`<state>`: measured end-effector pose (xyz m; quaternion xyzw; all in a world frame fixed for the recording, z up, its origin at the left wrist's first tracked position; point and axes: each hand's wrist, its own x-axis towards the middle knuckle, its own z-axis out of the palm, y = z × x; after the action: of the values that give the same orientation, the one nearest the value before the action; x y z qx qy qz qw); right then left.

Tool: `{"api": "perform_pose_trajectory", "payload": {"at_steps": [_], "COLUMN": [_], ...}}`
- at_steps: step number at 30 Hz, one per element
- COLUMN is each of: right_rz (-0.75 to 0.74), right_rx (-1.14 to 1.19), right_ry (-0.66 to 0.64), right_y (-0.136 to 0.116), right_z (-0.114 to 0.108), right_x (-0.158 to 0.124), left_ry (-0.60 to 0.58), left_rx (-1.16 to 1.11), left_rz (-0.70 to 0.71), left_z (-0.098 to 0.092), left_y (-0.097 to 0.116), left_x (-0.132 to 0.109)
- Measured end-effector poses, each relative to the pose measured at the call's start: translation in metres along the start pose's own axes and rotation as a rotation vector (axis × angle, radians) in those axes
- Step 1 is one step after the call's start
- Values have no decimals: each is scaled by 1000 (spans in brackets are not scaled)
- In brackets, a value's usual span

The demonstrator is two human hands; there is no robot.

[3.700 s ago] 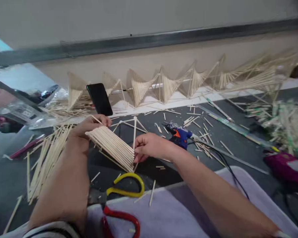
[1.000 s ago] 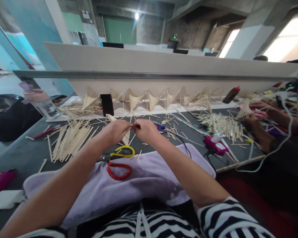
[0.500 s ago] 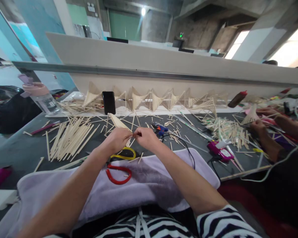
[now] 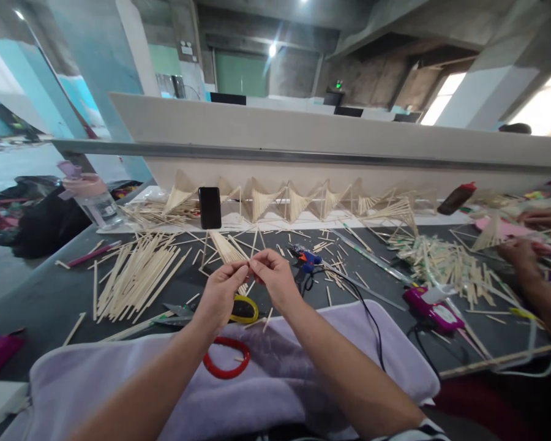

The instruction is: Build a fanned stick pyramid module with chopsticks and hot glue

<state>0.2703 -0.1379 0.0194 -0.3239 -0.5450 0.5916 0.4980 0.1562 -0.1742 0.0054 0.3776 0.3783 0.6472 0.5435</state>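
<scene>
My left hand (image 4: 223, 291) and my right hand (image 4: 274, 275) meet above the table's front part, thumbs and fingertips pinched together. Whatever sits between the fingertips is too small or hidden to name. Just behind them stands a fan-shaped frame of thin wooden sticks (image 4: 224, 247), its lower end partly covered by my hands. Below my left hand lie scissors with one red handle (image 4: 226, 374) and one yellow, the blades pointing left. A blue glue gun (image 4: 310, 261) with a black cord rests right of my right hand.
Loose sticks (image 4: 135, 278) are heaped at left, and short pieces (image 4: 450, 263) at right. Similar stick frames (image 4: 298, 202) line the back beside a phone (image 4: 210, 208). A bottle (image 4: 89, 196) stands far left. A lilac cloth (image 4: 349, 343) covers the front edge. Another person's hand (image 4: 521, 254) works at right.
The view has tilted up and shifted left, so the table sits lower in the picture. My hands stay pinched together, with more of the fingers and scissor blades showing.
</scene>
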Motion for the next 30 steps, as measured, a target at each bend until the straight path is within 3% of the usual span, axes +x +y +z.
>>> {"api": "perform_pose_trajectory", "payload": {"at_steps": [11,18,20,23,27,30], "right_rz": [97,39,-28,-158,-350,-422], "right_rx": [328,323,222,-116,-538,-721], "right_ry": [-17,-72,-78,-127,-349,-425], "right_y": [21,37,40,41,41,45], "right_z": [8,7,4,3,9,15], "right_x": [-2,2,1,-4,-10,-7], "left_ry": [29,72,83,99,143,148], "left_rx": [-156,-103,-116,-176,-212,-237], "left_rz": [-69,-28,34,140,199,188], "left_z": [-6,-8,-11,-24,-50,-62], "left_y": [-4,-3,7,28,50,56], "left_x": [4,8,10,16,24,28]}}
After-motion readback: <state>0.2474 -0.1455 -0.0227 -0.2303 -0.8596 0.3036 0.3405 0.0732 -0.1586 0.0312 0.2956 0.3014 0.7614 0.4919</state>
